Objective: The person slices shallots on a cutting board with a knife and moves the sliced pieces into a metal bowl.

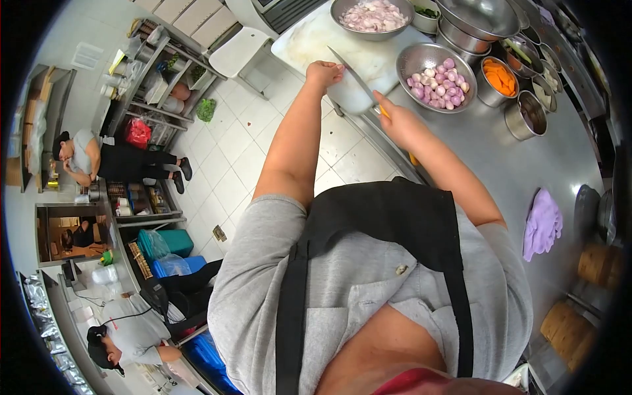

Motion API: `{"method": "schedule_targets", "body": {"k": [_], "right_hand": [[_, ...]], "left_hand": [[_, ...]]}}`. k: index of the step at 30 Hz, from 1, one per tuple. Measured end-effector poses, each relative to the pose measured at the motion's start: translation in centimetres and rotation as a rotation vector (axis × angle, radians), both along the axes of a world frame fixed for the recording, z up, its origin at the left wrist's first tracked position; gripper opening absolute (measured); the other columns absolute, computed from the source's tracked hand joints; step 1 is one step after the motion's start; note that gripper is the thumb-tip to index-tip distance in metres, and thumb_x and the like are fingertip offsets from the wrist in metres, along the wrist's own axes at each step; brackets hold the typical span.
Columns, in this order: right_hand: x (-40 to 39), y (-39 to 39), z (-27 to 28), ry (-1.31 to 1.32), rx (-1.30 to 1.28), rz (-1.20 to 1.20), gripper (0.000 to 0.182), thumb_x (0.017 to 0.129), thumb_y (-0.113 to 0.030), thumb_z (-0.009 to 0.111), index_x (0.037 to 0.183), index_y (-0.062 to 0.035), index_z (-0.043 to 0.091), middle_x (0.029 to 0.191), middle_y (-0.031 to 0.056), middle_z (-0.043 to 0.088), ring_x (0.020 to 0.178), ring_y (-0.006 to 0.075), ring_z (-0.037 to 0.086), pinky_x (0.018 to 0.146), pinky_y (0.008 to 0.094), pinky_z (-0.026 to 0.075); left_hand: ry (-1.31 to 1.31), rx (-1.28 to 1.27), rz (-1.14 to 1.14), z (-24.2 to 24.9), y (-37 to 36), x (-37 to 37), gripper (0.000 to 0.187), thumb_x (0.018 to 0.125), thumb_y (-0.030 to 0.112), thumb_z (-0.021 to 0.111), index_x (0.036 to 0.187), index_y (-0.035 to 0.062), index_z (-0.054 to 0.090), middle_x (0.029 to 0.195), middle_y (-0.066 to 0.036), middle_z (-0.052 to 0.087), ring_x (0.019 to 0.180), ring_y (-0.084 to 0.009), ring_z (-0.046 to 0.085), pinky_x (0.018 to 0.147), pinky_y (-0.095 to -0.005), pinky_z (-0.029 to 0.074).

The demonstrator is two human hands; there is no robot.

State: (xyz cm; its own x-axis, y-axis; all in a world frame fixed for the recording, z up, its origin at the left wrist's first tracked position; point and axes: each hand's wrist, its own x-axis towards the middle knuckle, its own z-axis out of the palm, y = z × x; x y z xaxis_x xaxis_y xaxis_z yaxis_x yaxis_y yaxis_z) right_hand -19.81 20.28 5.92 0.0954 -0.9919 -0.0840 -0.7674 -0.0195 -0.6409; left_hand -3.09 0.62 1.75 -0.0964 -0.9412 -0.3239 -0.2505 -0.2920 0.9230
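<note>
A person in a grey shirt and black apron (395,210) holds a knife (353,74) above a white cutting board (299,41) at a steel counter (471,141) in a kitchen. The blade's long axis runs on a slant, its tip pointing away from the body and toward the left, its yellow handle back toward the right. The right hand (397,120) is wrapped around that handle, the forearm angling inward from a bent, outward-set elbow. The left arm reaches forward, nearly straight, its hand (324,76) just beside the blade with fingers curled, pinching what looks like a pink piece of shallot (341,70); whether the knife touches the piece cannot be told. Just right of the board, a colander (409,59) holds whole peeled shallots (442,84), near a pot (492,99) of cut carrots (499,77). A bowl (376,35) of sliced shallots (372,14) sits at the board's far end. A purple cloth (543,224) lies at right; two other people stand at left.
</note>
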Motion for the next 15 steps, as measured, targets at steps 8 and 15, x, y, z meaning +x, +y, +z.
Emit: {"method": "schedule_targets", "body": {"k": [8, 15], "right_hand": [[-0.8, 1.6, 1.1, 0.036, -0.053, 0.017, 0.057, 0.088, -0.014, 0.047, 0.142, -0.0185, 0.03, 0.079, 0.0252, 0.059, 0.071, 0.0378, 0.058, 0.067, 0.0444, 0.045], [0.4, -1.6, 0.1, 0.001, 0.005, -0.004, 0.055, 0.088, -0.014, 0.046, 0.141, -0.0167, 0.032, 0.074, 0.0244, 0.059, 0.067, 0.0365, 0.059, 0.064, 0.0441, 0.046]], "left_hand": [[0.026, 0.091, -0.048, 1.0, -0.5, 0.2, 0.018, 0.08, 0.01, 0.07, 0.087, 0.0018, 0.055, 0.086, -0.007, 0.066, 0.075, -0.0146, 0.063, 0.07, -0.0253, 0.054], [0.012, 0.094, -0.103, 1.1, -0.8, 0.3, 0.02, 0.08, 0.009, 0.07, 0.087, 0.0032, 0.052, 0.088, -0.008, 0.066, 0.077, -0.0149, 0.063, 0.071, -0.0255, 0.054]]}}
